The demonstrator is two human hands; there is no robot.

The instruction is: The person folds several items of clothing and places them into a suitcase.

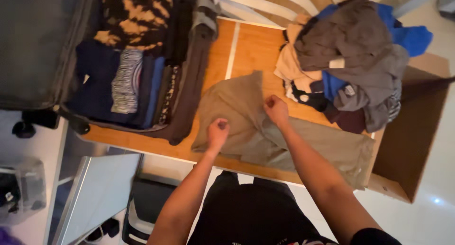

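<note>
A pair of khaki trousers [246,117] lies spread across the wooden table [251,46], its legs running toward the right edge. My left hand [217,132] is closed in a fist, gripping the fabric near the front edge. My right hand [276,109] is also fisted, pinching the trousers near their middle. Both forearms reach in from below.
An open dark suitcase [189,83] with folded clothes inside sits on the table's left. A heap of brown, grey, blue and beige clothes [350,55] lies at the right rear. A brown cardboard box [412,140] stands right of the table. A chair [147,202] stands below.
</note>
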